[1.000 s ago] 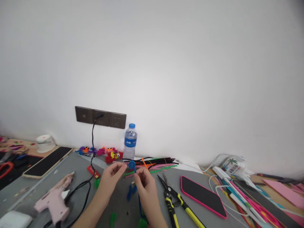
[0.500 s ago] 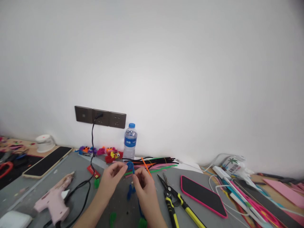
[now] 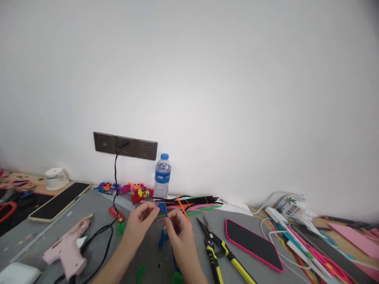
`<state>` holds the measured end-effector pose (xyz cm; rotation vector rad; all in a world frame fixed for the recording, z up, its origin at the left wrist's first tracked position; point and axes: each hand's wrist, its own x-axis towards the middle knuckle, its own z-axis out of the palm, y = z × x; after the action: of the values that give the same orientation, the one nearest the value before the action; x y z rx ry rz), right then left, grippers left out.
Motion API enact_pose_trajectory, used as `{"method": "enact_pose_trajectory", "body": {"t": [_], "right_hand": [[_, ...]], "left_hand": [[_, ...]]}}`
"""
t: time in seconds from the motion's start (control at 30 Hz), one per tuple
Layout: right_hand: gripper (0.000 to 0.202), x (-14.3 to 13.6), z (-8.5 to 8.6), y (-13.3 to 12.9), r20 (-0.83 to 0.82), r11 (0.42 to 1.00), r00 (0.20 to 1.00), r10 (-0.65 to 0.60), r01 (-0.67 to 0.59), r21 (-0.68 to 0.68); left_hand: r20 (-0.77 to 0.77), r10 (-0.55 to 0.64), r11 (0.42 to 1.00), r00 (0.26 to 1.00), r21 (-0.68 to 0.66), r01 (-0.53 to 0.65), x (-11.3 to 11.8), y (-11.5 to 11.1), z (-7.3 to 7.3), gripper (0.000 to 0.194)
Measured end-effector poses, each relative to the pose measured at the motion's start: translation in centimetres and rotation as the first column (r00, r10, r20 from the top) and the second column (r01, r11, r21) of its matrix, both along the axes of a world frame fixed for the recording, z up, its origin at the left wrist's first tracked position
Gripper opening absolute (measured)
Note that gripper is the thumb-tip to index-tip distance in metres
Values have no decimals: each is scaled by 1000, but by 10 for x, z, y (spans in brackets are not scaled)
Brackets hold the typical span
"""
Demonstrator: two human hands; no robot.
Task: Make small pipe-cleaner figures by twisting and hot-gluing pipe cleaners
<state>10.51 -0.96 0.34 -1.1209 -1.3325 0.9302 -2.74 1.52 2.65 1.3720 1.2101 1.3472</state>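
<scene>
A blue pipe cleaner (image 3: 162, 206), curled into a small loop at its top, is held between my two hands. My left hand (image 3: 143, 219) pinches the loop's left side between thumb and fingertips. On the other side, my right hand (image 3: 179, 227) grips the strand running down from the loop. More of the blue strand hangs below, beside my right hand. Another blue fuzzy piece (image 3: 161, 240) shows lower down between the hands. Green fuzzy pieces (image 3: 140, 273) lie on the grey mat (image 3: 118, 254) near the bottom edge.
Pliers (image 3: 211, 236) and a pink-edged phone (image 3: 253, 244) lie to the right. A pink glue gun (image 3: 66, 250) with its black cord is at left. Behind my hands are a water bottle (image 3: 162, 177) and a pipe cleaner bundle (image 3: 201, 201). Pens and scissors (image 3: 328, 264) lie far right.
The blue loop looks slightly rounder and more tightly curled than before. Both hands have stayed in nearly the same place with their grips kept.
</scene>
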Motion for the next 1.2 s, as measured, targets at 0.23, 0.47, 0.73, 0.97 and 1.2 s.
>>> {"method": "enact_pose_trajectory", "body": {"t": [0.23,0.47,0.73,0.97,1.2], "right_hand": [[20,-1,-1,1,-49,999,999,24,-26,-26],[23,-1,-6,5,-100,998,994,47,-50,-24],[28,-10,-6,1,-202,996,977,76,-84,-34],[34,-10,-5,2,-304,995,951,51,-74,-66],[35,-12,-8,0,-511,973,860,-12,-108,-205]], "left_hand": [[11,-45,999,999,28,44,1,0,0,37],[26,-55,998,998,37,54,1,0,-2,33],[32,-74,997,997,31,73,3,-1,-6,32],[48,-53,998,997,33,52,6,-3,-9,32],[80,2,999,997,53,-6,10,-7,-14,32]]}}
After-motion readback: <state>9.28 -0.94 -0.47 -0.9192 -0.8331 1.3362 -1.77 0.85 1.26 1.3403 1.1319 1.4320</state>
